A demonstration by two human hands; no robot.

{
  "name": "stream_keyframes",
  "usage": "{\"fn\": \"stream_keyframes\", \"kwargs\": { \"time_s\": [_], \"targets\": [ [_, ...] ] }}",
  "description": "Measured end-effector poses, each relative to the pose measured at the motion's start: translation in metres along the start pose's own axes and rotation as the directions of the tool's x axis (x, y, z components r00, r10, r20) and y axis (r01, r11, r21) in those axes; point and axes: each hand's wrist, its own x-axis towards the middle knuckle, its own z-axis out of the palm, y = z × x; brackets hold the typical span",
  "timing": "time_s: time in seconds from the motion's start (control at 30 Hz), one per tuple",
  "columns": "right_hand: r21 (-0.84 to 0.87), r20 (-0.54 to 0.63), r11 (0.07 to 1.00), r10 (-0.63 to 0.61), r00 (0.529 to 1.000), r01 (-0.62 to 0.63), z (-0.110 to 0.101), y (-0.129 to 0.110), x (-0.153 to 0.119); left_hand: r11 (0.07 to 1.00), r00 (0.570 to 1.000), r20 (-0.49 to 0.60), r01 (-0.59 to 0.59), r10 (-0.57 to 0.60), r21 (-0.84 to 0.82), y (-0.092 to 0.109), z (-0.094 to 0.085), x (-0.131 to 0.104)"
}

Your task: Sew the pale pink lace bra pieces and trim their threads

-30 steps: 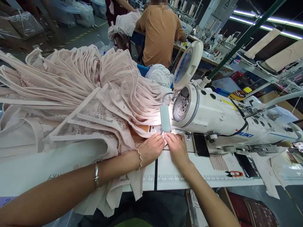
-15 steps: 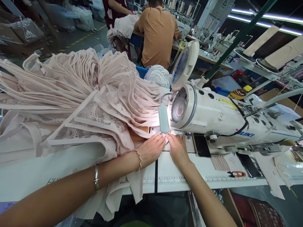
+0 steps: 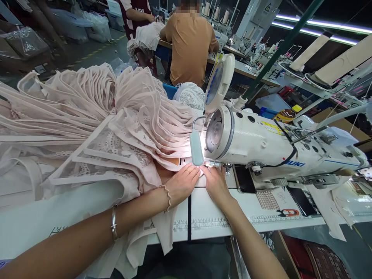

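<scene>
Under the lit needle area of a white sewing machine (image 3: 247, 135), my left hand (image 3: 183, 183) presses a light pink fabric edge, its fingers together at the lamp's lower end. Close beside it on the right, my right hand (image 3: 215, 184) has its fingertips on the same small piece of fabric. The fingertips of both hands nearly touch. A pale green lamp (image 3: 197, 149) hides the needle and part of the fabric. A large heap of pale pink lace garments (image 3: 139, 100) lies to the left, spilling over the table's front edge beneath my left forearm.
Right of my hands lie a black phone (image 3: 245, 179), red-handled snippers (image 3: 288, 212) and a dark flat object (image 3: 301, 201). A ruler strip (image 3: 209, 224) runs along the table's front edge. Thread cones (image 3: 310, 52) stand behind. Two people sit at the back.
The view has shifted slightly, so the machine and hands appear a little further left. Both hands stay at the fabric by the needle area.
</scene>
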Motion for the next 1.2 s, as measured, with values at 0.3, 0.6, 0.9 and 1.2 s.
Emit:
{"fn": "stream_keyframes", "kwargs": {
  "time_s": [0.3, 0.6, 0.9, 1.2],
  "targets": [
    [0.036, 0.046, 0.999, 0.038, 0.998, -0.040, 0.000, -0.001, 0.001, 0.997, 0.999, 0.041, 0.028, -0.025, -0.066, -0.002, 0.001, 0.000],
    [0.040, 0.055, 0.997, 0.064, 0.996, -0.066, -0.001, -0.004, 0.004, 0.998, 0.999, 0.039, 0.031, -0.029, -0.058, -0.005, 0.004, -0.001],
    [0.054, 0.026, 0.996, 0.064, 0.998, -0.065, -0.001, -0.004, 0.005, 0.999, 0.997, 0.071, 0.030, -0.033, 0.036, -0.007, -0.001, 0.002],
    [0.374, -0.093, 0.922, 0.146, 0.985, -0.101, 0.003, -0.002, -0.002, 0.973, 0.998, 0.040, 0.061, -0.053, -0.221, -0.036, -0.010, 0.004]
  ]
}}
